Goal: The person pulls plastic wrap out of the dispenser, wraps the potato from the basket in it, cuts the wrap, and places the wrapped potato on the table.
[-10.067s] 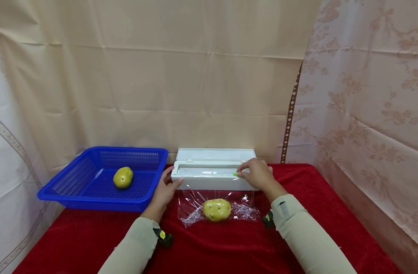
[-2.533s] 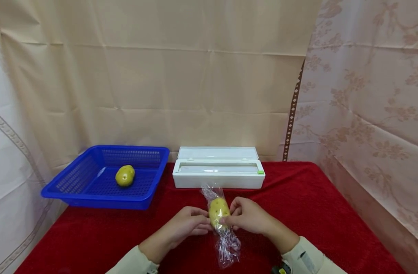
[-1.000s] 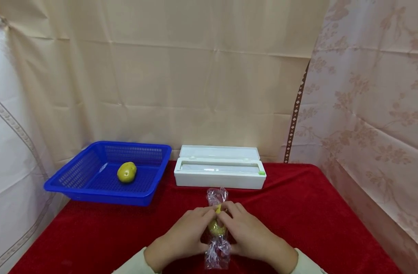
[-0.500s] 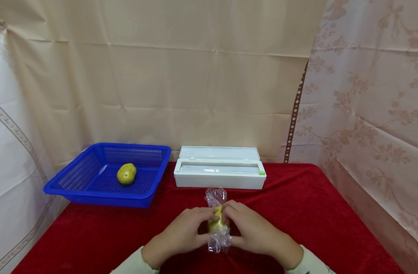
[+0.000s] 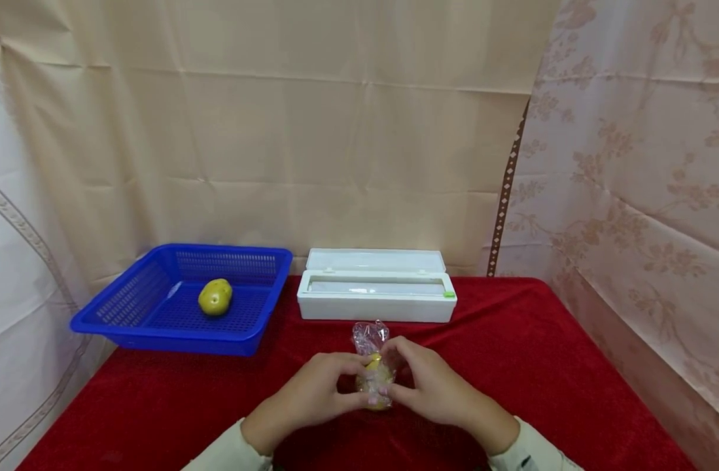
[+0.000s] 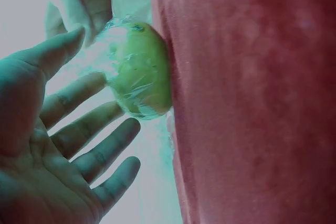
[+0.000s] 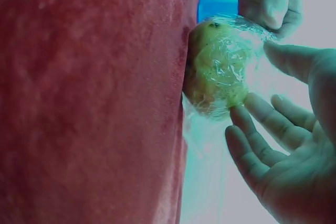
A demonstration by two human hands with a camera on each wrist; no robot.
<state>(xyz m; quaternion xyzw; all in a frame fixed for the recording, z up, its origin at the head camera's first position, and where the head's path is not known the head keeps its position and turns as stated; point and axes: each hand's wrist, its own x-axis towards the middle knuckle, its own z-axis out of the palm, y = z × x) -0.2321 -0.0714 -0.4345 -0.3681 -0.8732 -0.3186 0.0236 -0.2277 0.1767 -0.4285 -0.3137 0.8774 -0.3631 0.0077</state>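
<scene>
Between both hands on the red cloth lies a potato (image 5: 377, 377) in clear cling film (image 5: 369, 335). One crumpled film end sticks out on the far side; the near end is folded up over the potato. My left hand (image 5: 318, 392) curves around its left side, thumb at the folded film, index fingertip (image 5: 364, 361) near the far end. My right hand (image 5: 432, 389) mirrors it from the right. In the left wrist view the other left fingers (image 6: 107, 153) are spread beside the wrapped potato (image 6: 144, 72). The right thumb (image 7: 289, 59) meets the film in the right wrist view.
A white cling film dispenser (image 5: 375, 309) stands behind the hands, lid (image 5: 375, 260) raised, with a green slider (image 5: 449, 295) at its right end. A blue plastic basket (image 5: 182, 335) at the left holds another potato (image 5: 215, 297). Cloth curtains (image 5: 335, 131) hang behind the table.
Earlier the potato lay on film drawn from the dispenser; it was then cut free and turned lengthwise. In the last second the near film end has been folded up over the potato.
</scene>
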